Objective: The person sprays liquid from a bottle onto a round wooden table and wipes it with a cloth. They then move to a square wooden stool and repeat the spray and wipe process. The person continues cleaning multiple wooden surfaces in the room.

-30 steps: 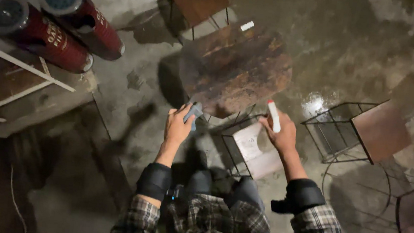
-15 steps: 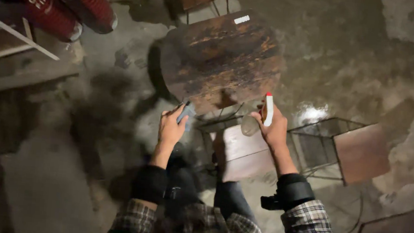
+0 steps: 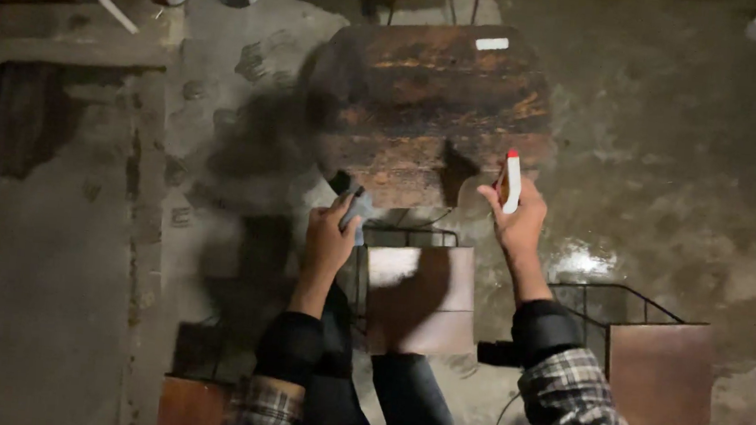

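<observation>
The white tube with a red cap stands upright, clamped in the right hand at the near edge of the scorched wooden tabletop. The left hand is closed on a small grey-blue tool beside that edge. Judged step: both items are held ready at the board; applying them calls for a steady approach above the small metal-framed stool.

Scorched rough wooden tabletop, seemingly plastic bottle, damp concrete floor
</observation>
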